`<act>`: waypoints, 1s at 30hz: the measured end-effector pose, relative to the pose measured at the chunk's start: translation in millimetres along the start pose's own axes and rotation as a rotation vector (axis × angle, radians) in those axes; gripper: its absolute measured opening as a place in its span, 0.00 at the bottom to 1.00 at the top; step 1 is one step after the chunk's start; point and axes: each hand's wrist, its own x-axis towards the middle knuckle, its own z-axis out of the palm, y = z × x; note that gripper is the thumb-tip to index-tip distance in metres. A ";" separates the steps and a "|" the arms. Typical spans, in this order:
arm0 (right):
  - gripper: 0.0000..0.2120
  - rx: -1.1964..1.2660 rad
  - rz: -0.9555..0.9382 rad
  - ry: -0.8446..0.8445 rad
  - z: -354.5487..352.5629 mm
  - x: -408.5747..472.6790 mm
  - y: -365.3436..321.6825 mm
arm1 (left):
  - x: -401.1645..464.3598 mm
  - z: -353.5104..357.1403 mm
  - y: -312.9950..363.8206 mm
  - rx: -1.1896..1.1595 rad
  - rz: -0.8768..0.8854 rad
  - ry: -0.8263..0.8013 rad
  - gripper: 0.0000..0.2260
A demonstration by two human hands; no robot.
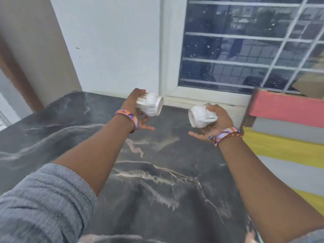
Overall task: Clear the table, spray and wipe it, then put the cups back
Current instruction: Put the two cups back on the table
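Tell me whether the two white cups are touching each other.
Apart. The head view shows the left cup held in the left hand and the right cup in the right hand, with dark table visible between them.

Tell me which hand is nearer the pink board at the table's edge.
Right. The right hand, holding a white cup, is just beside the pink board; the left hand is farther across the table.
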 end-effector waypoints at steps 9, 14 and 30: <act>0.03 0.013 0.101 -0.086 111.0 77.9 43.4 | 58.4 -82.6 63.9 -0.021 0.095 0.210 0.06; 0.24 -0.124 0.040 -0.012 167.2 113.3 68.0 | 92.9 -134.4 88.8 0.279 0.327 0.399 0.04; 0.26 -0.532 -0.290 0.159 347.7 262.3 160.3 | 277.6 -283.2 153.6 0.648 0.382 0.531 0.27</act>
